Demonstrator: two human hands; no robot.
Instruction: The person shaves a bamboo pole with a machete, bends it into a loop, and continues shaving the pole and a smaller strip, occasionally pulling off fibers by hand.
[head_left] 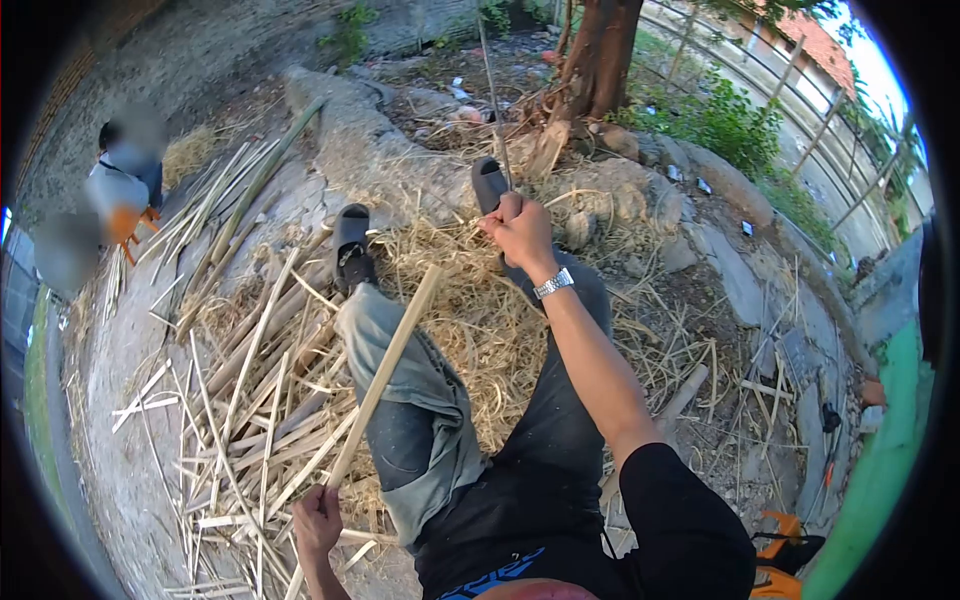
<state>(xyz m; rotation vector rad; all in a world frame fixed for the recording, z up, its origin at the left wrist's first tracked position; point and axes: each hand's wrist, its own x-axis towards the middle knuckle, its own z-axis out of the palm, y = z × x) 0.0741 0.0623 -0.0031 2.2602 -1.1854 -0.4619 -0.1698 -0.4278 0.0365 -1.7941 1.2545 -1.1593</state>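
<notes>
My left hand (pixel 317 517) is closed around the lower end of a flat, pale bamboo strip (pixel 385 375). The strip slants up across my left trouser leg, its far end near my knees. Out in front, my right hand (pixel 522 236) is closed with its fingers pinched, near my right sandal (pixel 489 184). What it grips, if anything, is too small to make out. A thin upright rod (pixel 492 95) overlaps the top of that hand in this view. Curly bamboo shavings (pixel 470 340) lie heaped between my legs, beneath the right hand.
Several split bamboo strips (pixel 255 450) lie piled at my left, with longer poles (pixel 265 180) beyond. A tree trunk (pixel 602 60) stands ahead by a stone edging (pixel 700 175). A person (pixel 125 180) sits far left. An orange chair (pixel 780 555) is behind at right.
</notes>
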